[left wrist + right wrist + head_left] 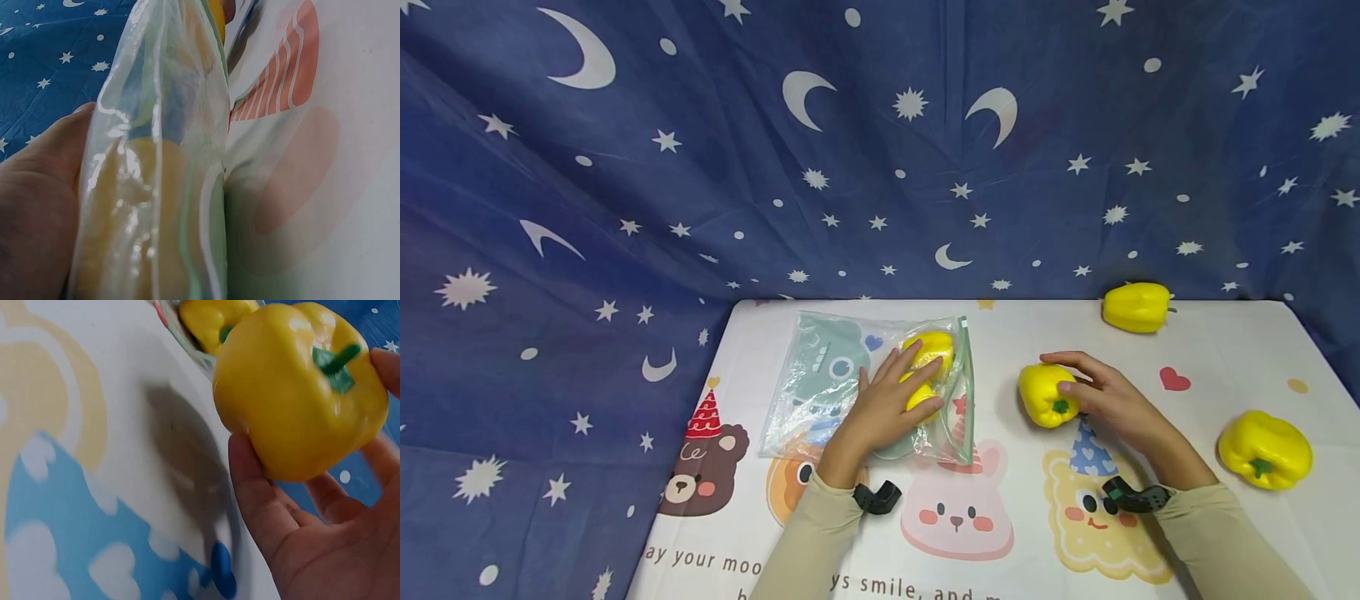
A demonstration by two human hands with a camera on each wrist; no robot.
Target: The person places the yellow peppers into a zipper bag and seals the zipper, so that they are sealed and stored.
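My left hand (883,412) rests, fingers spread, on a clear zip bag (778,417) with a green-edged opening on its right side. Inside the bag are two yellow bell peppers, one farther back (938,346) and another partly hidden under my fingers (917,385). In the left wrist view the plastic (137,206) bulges beside that hand. To the right of the bag my right hand (1116,408) grips another yellow bell pepper (1043,396) between thumb and fingers, its green stem facing me. The right wrist view shows this pepper (294,394) raised off the tabletop, its shadow beneath.
One more yellow bell pepper (1137,307) lies at the table's back edge, and another (1265,450) sits to the right of my right forearm. A white cartoon-printed cloth (1030,533) covers the table. Blue moon-and-star fabric (865,150) hangs behind and at the left.
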